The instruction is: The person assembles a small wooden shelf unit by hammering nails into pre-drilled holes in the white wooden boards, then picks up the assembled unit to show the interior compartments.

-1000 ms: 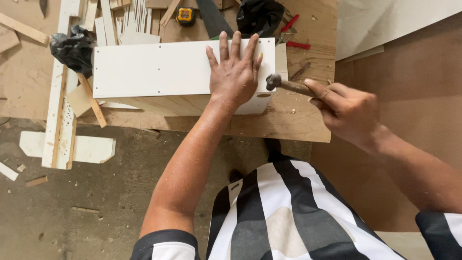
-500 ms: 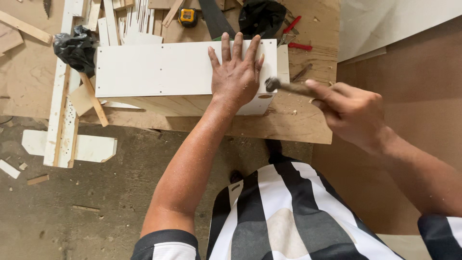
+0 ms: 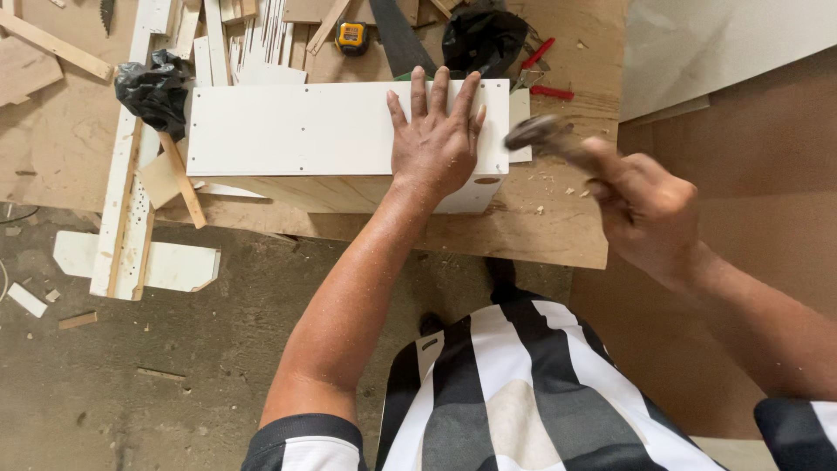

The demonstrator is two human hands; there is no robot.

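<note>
Mid-swing: left hand (image 3: 438, 139) spread flat, pinning white box (image 3: 344, 131) near worktop's (image 3: 558, 235) front edge; right hand (image 3: 643, 208), grip clenched around blurred hammer (image 3: 536, 133). Next: square strike on box's right end.

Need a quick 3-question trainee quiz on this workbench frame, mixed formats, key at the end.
1. True or false: the left hand lies flat, fingers spread, on the white panel.
2. What does the right hand grip? A) hammer B) saw C) drill
3. Fill in: the yellow tape measure sits on the ___ side of the panel from the person.

Key: 1 true; 2 A; 3 far.
</note>
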